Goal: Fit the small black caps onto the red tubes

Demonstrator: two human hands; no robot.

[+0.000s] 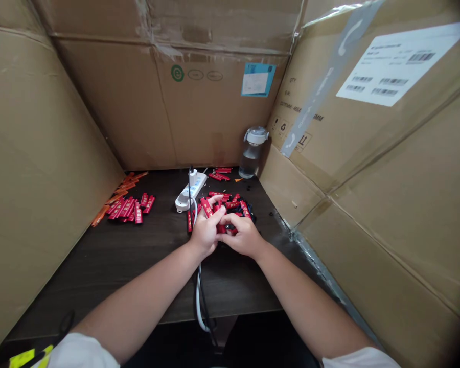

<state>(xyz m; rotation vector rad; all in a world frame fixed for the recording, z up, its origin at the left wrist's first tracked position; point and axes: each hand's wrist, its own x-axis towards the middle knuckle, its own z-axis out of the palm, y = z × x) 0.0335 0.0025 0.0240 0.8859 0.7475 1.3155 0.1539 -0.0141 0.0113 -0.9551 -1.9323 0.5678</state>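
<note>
My left hand is closed around small red pieces with gold lettering; one red piece sticks up past the fingers. Touching it from the right, my right hand pinches with thumb and index finger near the dark end of a red piece. Exactly what lies between those fingertips is partly hidden. Just beyond both hands is a pile of similar red pieces with black ends, mixed with dark bits. Farther left lies a second group of red pieces.
A white power strip with plugs stands behind my left hand, its cable running over the table's front edge. Orange strips lie at the left. A water bottle stands at the back. Cardboard walls enclose the dark table.
</note>
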